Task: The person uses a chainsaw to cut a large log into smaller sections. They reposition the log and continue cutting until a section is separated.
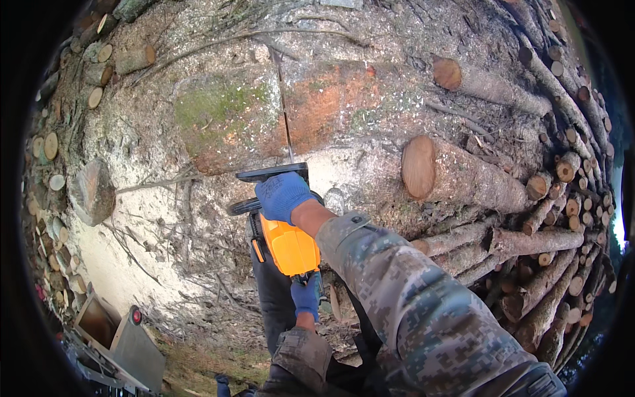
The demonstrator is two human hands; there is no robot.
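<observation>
Both my hands, in blue gloves, grip an orange and black chainsaw (290, 248). My right hand (284, 196), on the arm that reaches in from the lower right, is closed round the front handle, just behind the black hand guard (271, 172). Nearer my body, my left hand (306, 298) closes on the rear handle; its fingers are partly hidden. The narrow guide bar (286, 126) points away from me, edge-on across a thick log (221, 116) with green moss and reddish bark. How deep it sits in the wood, I cannot tell.
Cut logs (476, 175) and a big stack of thinner ones (575, 218) lie to the right. At left stand a stump-like block (92, 192) and more cut rounds (51, 145). A metal cart (135, 354) is at lower left. Twigs and sawdust (122, 255) cover the ground.
</observation>
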